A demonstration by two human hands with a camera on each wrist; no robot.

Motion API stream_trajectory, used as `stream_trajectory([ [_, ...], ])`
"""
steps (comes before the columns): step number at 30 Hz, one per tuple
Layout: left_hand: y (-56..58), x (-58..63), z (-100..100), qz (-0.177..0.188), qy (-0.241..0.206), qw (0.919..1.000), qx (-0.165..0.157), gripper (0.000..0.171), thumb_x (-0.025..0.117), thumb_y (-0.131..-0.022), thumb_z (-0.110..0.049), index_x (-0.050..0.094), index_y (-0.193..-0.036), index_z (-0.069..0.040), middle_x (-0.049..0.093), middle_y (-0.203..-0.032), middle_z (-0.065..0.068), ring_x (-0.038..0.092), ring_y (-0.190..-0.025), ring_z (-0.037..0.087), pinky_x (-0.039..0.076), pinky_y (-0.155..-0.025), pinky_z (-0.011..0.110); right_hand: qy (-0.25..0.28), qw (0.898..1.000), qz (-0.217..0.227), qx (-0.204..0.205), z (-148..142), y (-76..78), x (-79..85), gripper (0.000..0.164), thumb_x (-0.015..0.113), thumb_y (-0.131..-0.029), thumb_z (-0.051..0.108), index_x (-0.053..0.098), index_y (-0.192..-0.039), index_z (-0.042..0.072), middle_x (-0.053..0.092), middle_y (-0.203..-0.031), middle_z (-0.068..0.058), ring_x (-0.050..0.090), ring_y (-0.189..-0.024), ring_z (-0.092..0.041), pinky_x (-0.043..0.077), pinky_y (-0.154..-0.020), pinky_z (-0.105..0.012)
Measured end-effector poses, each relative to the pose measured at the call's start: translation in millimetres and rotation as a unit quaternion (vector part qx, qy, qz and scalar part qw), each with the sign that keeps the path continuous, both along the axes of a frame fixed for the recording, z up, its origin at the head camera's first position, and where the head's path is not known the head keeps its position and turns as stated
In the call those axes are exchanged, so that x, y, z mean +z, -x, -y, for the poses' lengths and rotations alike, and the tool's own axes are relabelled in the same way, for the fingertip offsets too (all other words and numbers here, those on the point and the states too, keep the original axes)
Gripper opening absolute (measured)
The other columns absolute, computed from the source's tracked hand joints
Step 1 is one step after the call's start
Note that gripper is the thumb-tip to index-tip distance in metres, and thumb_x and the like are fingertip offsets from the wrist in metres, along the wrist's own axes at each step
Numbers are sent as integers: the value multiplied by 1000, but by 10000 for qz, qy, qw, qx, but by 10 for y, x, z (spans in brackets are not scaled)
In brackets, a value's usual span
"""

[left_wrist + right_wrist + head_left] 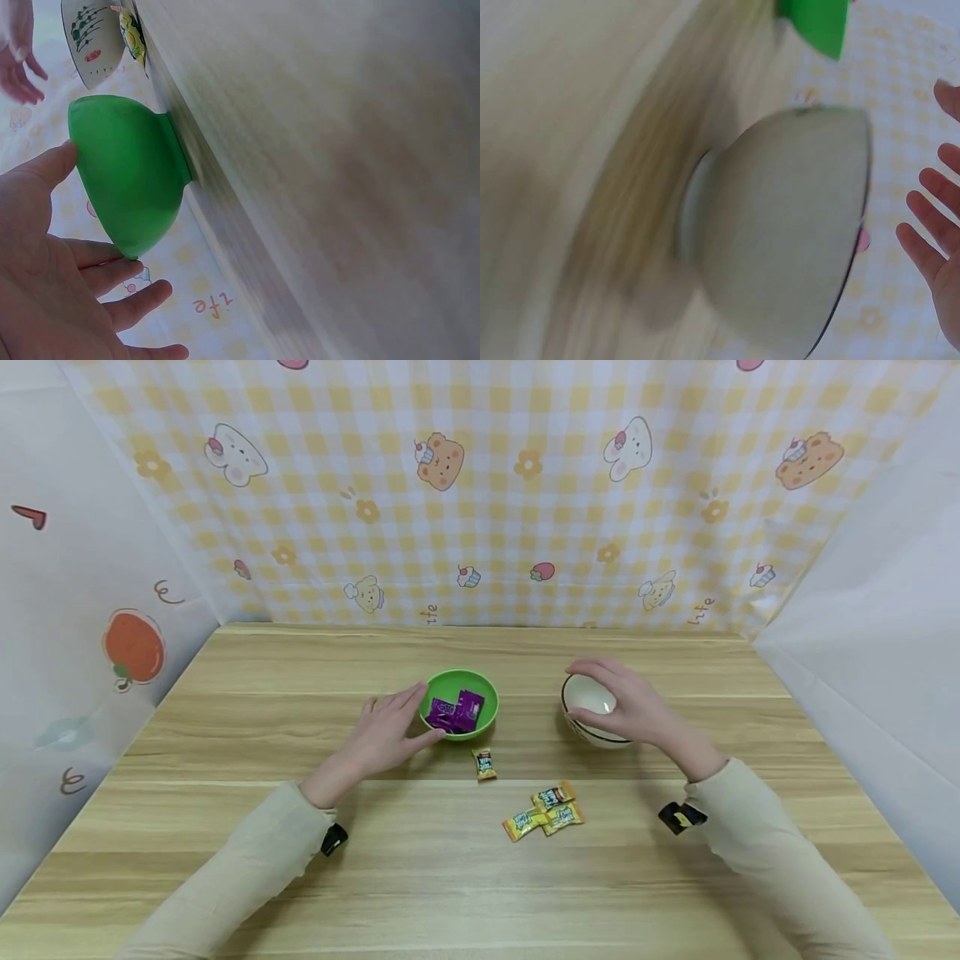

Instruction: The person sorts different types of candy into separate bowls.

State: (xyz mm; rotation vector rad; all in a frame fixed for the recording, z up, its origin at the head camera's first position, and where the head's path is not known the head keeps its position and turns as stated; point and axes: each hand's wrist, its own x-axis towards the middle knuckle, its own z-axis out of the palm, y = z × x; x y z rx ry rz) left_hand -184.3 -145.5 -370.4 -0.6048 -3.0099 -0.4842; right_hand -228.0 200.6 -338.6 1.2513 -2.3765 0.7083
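The green bowl (460,679) holds several purple-wrapped candies (468,710). My left hand (386,727) spans its left side, thumb and fingertips at the rim; in the left wrist view, the thumb and a finger touch the green bowl (127,172) at opposite sides while the other fingers spread out. To the right is a white bowl (588,693) with a dark rim. Over it my right hand (630,706) arches with thumb and fingers parted. In the right wrist view those fingers (930,217) stand apart from the rim of the white bowl (787,225).
One yellow-wrapped candy (485,764) lies just in front of the green bowl. Several more yellow candies (562,817) lie together nearer the front of the wooden table (420,877). A checked cloth (510,510) hangs behind the table, with white sheets at both sides.
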Motion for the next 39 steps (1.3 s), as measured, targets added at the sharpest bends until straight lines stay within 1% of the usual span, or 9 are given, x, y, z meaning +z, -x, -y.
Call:
stream_trajectory([
  [11,2,-6,1,-2,-5,10000,-21,79,47,-84,-55,25,-138,-2,28,-139,14,29,-122,35,14,-96,57,-577,9957,416,-599,-433,-18,-151,79,78,-61,37,46,-124,3,41,-126,-17,37,-113,-31,34,-87,-48],
  [18,0,-5,7,6,-37,10000,-25,79,47,-84,-54,25,-138,-1,27,-139,15,28,-122,36,14,-96,58,-744,9866,1048,-1001,-604,13,-231,87,79,-60,39,41,-129,3,32,-132,-21,29,-119,-37,31,-88,-54],
  [23,5,-8,12,5,-85,10000,-42,79,47,-84,-54,24,-138,0,27,-139,15,29,-122,36,15,-96,57,-780,9814,1372,-1090,-659,16,-255,89,78,-61,39,37,-131,3,29,-133,-24,26,-120,-40,28,-89,-56],
  [29,10,-14,17,-42,-205,9998,-66,79,47,-84,-54,25,-137,0,27,-139,16,28,-122,36,17,-95,58,-783,9844,1299,-891,-676,23,-266,89,79,-61,38,37,-130,0,37,-130,-22,32,-117,-37,27,-92,-52],
  [31,9,-11,12,-255,-342,9991,-57,77,49,-84,-52,28,-136,0,30,-137,17,29,-122,35,20,-95,56,-792,9850,1277,-852,-675,25,-267,89,79,-61,38,37,-130,0,38,-129,-21,33,-117,-36,27,-92,-51],
  [33,3,3,-2,-674,-590,9960,-9,72,54,-82,-49,34,-133,-1,38,-131,16,34,-117,33,26,-92,52,-792,9849,1280,-856,-675,24,-268,89,78,-61,38,37,-130,0,38,-130,-20,33,-117,-36,27,-92,-51],
  [36,-32,60,-55,-1419,-1134,9834,19,61,63,-79,-40,47,-124,-3,52,-115,12,45,-104,27,36,-83,42,-802,9840,1317,-893,-676,19,-270,90,78,-61,38,36,-130,0,37,-130,-21,32,-117,-36,27,-92,-51],
  [37,-54,89,-84,-1560,-1328,9788,-12,56,65,-78,-37,51,-120,-3,56,-107,10,49,-97,24,39,-78,38,-805,9837,1332,-904,-678,15,-271,90,78,-61,38,36,-131,0,37,-130,-21,32,-117,-36,27,-92,-51],
  [39,-110,150,-153,-1520,-1746,9726,-194,45,67,-78,-31,56,-112,-3,60,-92,6,54,-82,18,44,-69,30,-816,9833,1348,-917,-681,10,-272,90,78,-61,38,36,-131,-1,37,-131,-21,32,-117,-37,27,-92,-51],
])
